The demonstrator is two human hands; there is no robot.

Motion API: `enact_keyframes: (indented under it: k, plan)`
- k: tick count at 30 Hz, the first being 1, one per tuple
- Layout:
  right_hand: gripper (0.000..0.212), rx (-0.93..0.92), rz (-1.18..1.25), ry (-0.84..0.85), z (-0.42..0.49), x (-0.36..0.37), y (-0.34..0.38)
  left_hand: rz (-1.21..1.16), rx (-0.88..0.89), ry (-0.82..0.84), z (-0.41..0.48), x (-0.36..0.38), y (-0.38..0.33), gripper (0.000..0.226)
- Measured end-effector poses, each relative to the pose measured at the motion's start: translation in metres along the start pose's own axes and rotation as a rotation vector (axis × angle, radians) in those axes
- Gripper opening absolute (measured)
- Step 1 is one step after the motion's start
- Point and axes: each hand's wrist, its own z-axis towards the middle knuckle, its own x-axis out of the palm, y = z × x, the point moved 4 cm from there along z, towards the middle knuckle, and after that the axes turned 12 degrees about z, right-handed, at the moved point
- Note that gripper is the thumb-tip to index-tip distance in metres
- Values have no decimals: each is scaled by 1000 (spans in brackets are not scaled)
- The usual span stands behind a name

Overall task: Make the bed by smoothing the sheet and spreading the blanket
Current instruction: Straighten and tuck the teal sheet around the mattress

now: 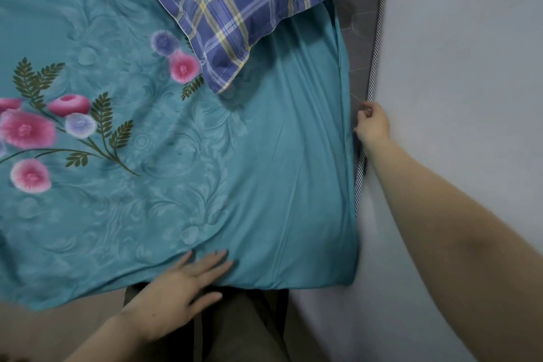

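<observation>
Left hand [182,288] lies flat, fingers spread, on the teal floral-print bed sheet [235,170] near its front edge. Right hand [371,123], well apart, pinches the sheet's side edge against the grey mattress [364,23]. A blue plaid pillow [244,0] sits beyond both hands.

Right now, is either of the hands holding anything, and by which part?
The right hand seems to pinch the teal sheet at its wall-side edge; the left hand only presses flat on it.

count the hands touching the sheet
2. The left hand lies flat on the teal sheet at its near edge; the right hand pinches the sheet's side edge by the wall.
</observation>
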Motion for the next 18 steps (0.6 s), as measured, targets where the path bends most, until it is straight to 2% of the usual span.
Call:
enact_keyframes:
  k: [2,5,7,8,10,12,16,18]
  plan:
    - [32,152,101,67,17,4,9,23,-90,-137,12,-17,9,58]
    - [26,228,72,167,29,10,20,53,-313,-251,32,-44,32,52]
    - [15,268,92,183,31,14,23,28,-443,-249,43,-47,47,68]
    - [20,278,107,181,33,16,23,29,-485,-230,48,-46,54,74]
    - [32,298,162,181,35,21,21,24,-518,-164,56,-42,64,77]
    - [32,311,221,169,38,23,19,23,-524,-97,61,-38,68,79]
    - [38,310,313,62,50,11,14,55,-533,-77,63,-37,68,79]
    - [39,293,239,3,54,2,11,102,-532,-80,62,-38,68,80]
